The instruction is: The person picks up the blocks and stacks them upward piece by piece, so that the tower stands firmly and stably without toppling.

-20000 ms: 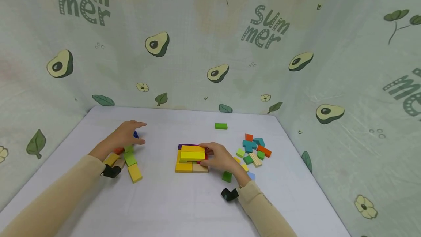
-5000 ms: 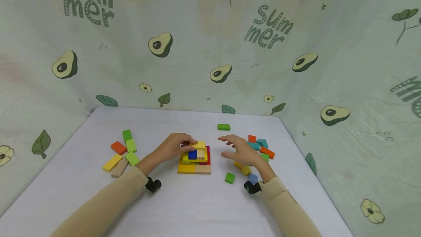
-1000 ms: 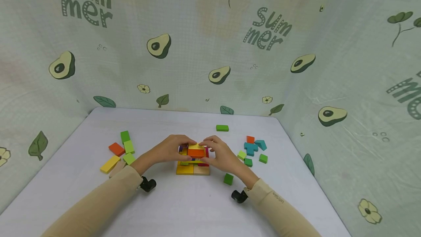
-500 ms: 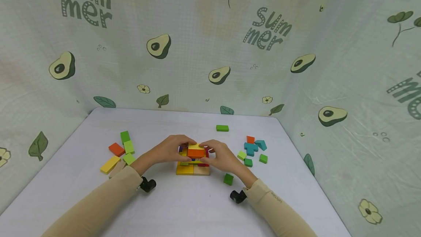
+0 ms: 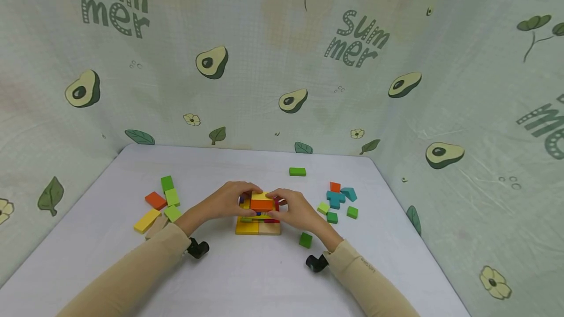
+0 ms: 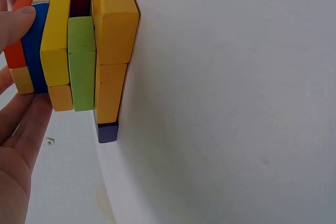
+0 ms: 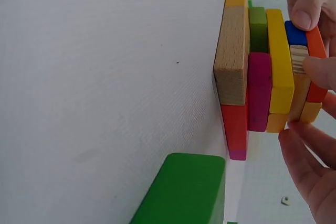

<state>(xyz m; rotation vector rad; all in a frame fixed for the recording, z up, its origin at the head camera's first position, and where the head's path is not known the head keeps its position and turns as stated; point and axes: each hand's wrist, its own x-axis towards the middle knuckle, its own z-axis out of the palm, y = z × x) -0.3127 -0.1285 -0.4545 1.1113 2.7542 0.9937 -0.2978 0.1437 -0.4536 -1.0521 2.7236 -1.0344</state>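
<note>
In the middle of the table stands a stepped stack of wooden blocks, with a yellow-orange block (image 5: 247, 229) and a natural wood block (image 5: 270, 229) at its front base. On top, a red-orange block (image 5: 262, 205) lies in front of a yellow block (image 5: 263, 196). My left hand (image 5: 226, 200) pinches the stack's upper layers from the left, its thumb across the red-orange block and the blue block (image 6: 33, 51) beneath. From the right my right hand (image 5: 296, 209) pinches the same layers, thumb in front and fingers behind. Magenta (image 7: 260, 93) and lime (image 6: 82, 66) blocks show lower down.
Left of the stack lie loose lime, red-orange (image 5: 156, 200) and yellow (image 5: 147, 221) blocks. Right of it are teal (image 5: 336, 198), green and orange ones. A dark green block (image 5: 305, 239) sits near my right wrist; a bright green one (image 5: 297, 171) lies behind.
Over twenty seconds the stack has gained upper layers. Since five seconds ago the red-orange block has come from the right onto the top and my right hand has joined. The last second shows barely any movement.
</note>
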